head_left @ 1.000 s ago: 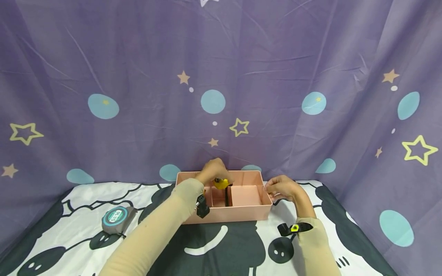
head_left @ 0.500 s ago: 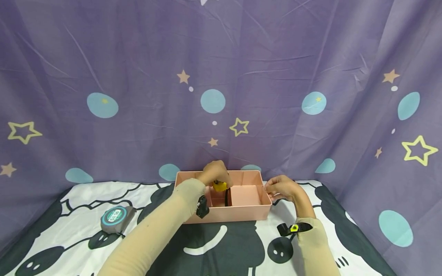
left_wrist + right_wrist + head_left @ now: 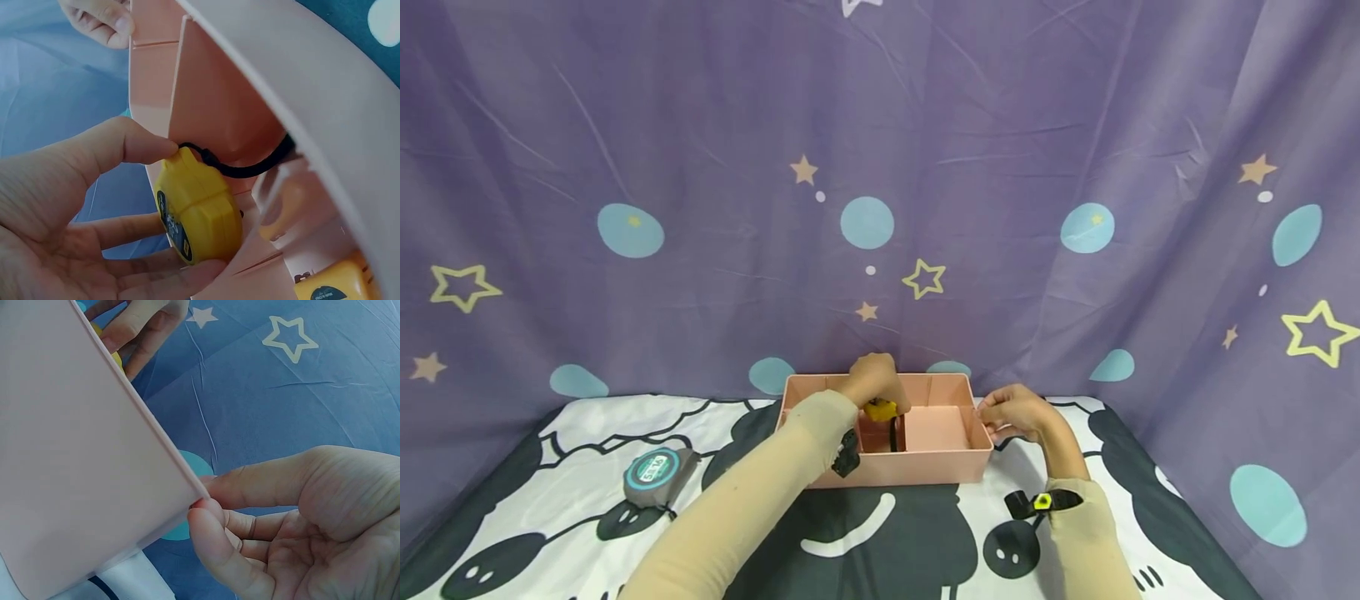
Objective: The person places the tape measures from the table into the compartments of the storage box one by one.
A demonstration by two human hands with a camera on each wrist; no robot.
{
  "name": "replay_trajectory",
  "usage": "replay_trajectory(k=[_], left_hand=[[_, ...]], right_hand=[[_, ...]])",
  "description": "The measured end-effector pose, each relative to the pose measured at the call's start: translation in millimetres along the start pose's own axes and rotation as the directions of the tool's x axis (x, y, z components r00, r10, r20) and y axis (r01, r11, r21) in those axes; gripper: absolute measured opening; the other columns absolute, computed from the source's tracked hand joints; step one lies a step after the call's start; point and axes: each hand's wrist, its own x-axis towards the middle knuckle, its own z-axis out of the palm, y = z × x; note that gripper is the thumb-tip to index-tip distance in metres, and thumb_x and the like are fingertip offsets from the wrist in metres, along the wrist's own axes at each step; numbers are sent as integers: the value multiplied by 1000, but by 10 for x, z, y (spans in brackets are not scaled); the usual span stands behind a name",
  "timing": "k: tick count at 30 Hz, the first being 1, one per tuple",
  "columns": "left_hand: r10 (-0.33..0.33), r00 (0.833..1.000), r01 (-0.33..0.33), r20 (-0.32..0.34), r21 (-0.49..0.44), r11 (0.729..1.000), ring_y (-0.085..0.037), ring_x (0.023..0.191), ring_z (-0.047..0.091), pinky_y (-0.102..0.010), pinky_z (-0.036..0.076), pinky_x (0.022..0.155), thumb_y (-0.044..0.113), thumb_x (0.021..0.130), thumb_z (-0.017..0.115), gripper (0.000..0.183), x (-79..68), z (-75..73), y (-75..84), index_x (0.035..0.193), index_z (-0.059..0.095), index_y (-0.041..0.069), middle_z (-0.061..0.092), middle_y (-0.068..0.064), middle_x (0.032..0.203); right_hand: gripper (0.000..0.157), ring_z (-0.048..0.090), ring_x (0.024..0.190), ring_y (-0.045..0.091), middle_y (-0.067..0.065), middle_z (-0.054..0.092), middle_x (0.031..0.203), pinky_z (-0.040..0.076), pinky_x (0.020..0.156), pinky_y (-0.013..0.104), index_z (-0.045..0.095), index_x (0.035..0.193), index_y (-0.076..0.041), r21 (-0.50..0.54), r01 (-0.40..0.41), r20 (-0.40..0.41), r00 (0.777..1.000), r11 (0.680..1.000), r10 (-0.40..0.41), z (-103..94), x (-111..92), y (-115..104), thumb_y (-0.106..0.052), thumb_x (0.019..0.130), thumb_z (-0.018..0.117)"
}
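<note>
A yellow tape measure (image 3: 203, 206) with a black wrist strap (image 3: 250, 169) is gripped by my left hand (image 3: 875, 379), thumb on its top edge and fingers along its labelled face. It hangs within the middle compartment of a long pink divided box (image 3: 917, 469), beside an upright partition (image 3: 215, 94). The strap droops down into that compartment. At the box's right end, my right hand (image 3: 1018, 411) pinches the rim at the corner between thumb and fingers. Part of a second yellow case (image 3: 334, 281) lies in the box, in a neighbouring compartment, mostly cut off by the left wrist view's edge.
To the left on the sheep-patterned cloth (image 3: 925, 533) lies a grey and teal tape measure (image 3: 658, 477). A purple curtain (image 3: 775, 317) with stars hangs right behind the box. My left forearm crosses the box's left part and hides it in the head view.
My left hand has lowered the yellow tape measure slightly into the middle compartment. The right hand keeps its place on the box's corner. The head view has shifted a little.
</note>
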Motion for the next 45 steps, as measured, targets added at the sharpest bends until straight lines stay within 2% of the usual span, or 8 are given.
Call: replay_trajectory(k=[5, 11, 18, 25, 33, 40, 45], left_hand=[[0, 999, 1, 53, -25, 1000, -19, 69, 53, -28, 46, 58, 25, 69, 83, 30, 18, 11, 25, 83, 65, 6, 59, -6, 80], [-34, 991, 39, 130, -33, 999, -18, 68, 55, -26, 45, 54, 24, 70, 79, 26, 71, 35, 41, 82, 66, 6, 59, -7, 82], [-33, 992, 34, 126, -4, 999, -19, 69, 54, -28, 50, 59, 23, 69, 81, 27, 83, 145, -25, 83, 67, 6, 63, -7, 85], [-52, 991, 51, 125, 6, 999, -20, 73, 56, -29, 52, 62, 25, 67, 83, 35, 56, 187, -74, 88, 62, 6, 58, -6, 84], [-24, 993, 20, 112, 36, 999, -20, 74, 53, -29, 49, 64, 27, 70, 84, 37, 57, 127, -88, 92, 63, 5, 58, -6, 85], [-5, 990, 0, 139, 31, 1000, -21, 80, 53, -30, 51, 68, 29, 71, 84, 46, 105, 44, -37, 104, 63, 4, 57, -7, 93], [12, 988, -14, 152, 15, 1000, -22, 81, 54, -31, 53, 70, 26, 71, 83, 43, 122, -51, 3, 103, 65, 3, 59, -8, 94]], right_hand=[[16, 64, 66, 11, 3, 67, 76, 59, 64, 26, 65, 102, 11, 8, 4, 3, 1000, 1000, -4, -13, -47, 51, 0, 91, 59], [18, 65, 67, 11, 4, 68, 77, 60, 65, 27, 65, 103, 13, 21, -6, 2, 1000, 1000, 6, -1, -53, 99, 0, 92, 59], [18, 64, 65, 10, 2, 66, 75, 59, 63, 25, 64, 103, 13, 32, -17, 10, 1000, 999, 17, 76, -46, 149, 1, 91, 59], [16, 64, 66, 10, 2, 66, 76, 59, 64, 25, 64, 102, 12, 25, -14, 25, 1000, 1000, 13, 119, -23, 159, 0, 93, 59], [15, 63, 65, 10, 1, 64, 75, 58, 63, 25, 64, 102, 11, 12, -13, 32, 999, 1000, 13, 92, 13, 99, -1, 93, 59], [15, 63, 65, 10, 2, 64, 75, 58, 63, 25, 64, 102, 11, 10, -18, 19, 1000, 1000, 18, 20, 9, 51, 0, 94, 58], [17, 64, 66, 10, 2, 65, 76, 59, 64, 24, 64, 104, 12, 5, -16, 6, 1000, 1000, 16, -40, 16, -4, 0, 94, 58]])
